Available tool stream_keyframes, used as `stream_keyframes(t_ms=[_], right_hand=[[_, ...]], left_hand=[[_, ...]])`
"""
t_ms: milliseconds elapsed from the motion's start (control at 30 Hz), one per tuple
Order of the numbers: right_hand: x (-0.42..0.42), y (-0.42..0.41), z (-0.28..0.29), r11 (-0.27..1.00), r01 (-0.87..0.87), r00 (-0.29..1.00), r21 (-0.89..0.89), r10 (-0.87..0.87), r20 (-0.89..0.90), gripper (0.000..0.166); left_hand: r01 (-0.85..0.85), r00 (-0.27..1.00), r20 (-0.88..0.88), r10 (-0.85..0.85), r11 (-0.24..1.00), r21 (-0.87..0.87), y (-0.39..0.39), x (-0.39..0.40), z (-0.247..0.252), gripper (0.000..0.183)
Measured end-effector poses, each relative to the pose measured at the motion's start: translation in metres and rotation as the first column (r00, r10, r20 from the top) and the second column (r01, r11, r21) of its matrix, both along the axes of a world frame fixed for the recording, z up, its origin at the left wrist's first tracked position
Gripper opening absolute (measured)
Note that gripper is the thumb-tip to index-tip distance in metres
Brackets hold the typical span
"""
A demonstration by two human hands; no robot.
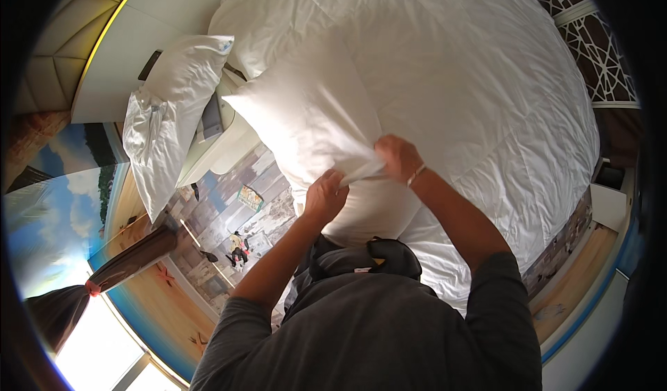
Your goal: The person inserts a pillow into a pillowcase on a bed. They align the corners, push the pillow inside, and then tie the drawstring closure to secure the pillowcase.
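Observation:
A white pillow in a white pillowcase [318, 104] lies before me at the near left part of a rounded bed with a white duvet [500, 89]. My left hand [327, 195] grips the near edge of the pillowcase, its thumb and fingers closed on the cloth. My right hand [398, 157], slightly blurred and with a light band at the wrist, pinches the same edge farther right. Between the hands the cloth is pulled into a fold. Below that edge bulges more smooth white fabric, close to my waist; whether it belongs to the same pillow I cannot tell.
Another white pillow [172, 104] rests on a pale bedside ledge [229, 146] at the left, beside a grey box-like object [212, 117]. Small items, one a colourful figure [238, 248], lie on the patterned floor [219, 214]. A tied brown curtain [130, 261] hangs at lower left.

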State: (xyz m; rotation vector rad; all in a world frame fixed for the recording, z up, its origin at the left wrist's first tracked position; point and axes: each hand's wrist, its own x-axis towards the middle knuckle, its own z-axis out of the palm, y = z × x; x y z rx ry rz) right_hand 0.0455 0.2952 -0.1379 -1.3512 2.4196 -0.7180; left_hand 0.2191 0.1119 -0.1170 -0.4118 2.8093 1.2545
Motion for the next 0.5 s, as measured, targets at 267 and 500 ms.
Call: stream_keyframes(t_ms=[267,500], right_hand=[[0.026,0.016,0.018,0.971,-0.059,0.989,-0.233,0.025,-0.145,0.020],[0.006,0.003,-0.028,0.933,0.300,0.938,-0.200,-0.249,0.241,0.020]], left_hand=[[0.239,0.971,-0.053,-0.234,0.964,0.113,0.039,0.001,0.028,0.017],[0.201,0.979,-0.031,-0.199,0.972,0.119,0.035,0.002,0.018,0.019]])
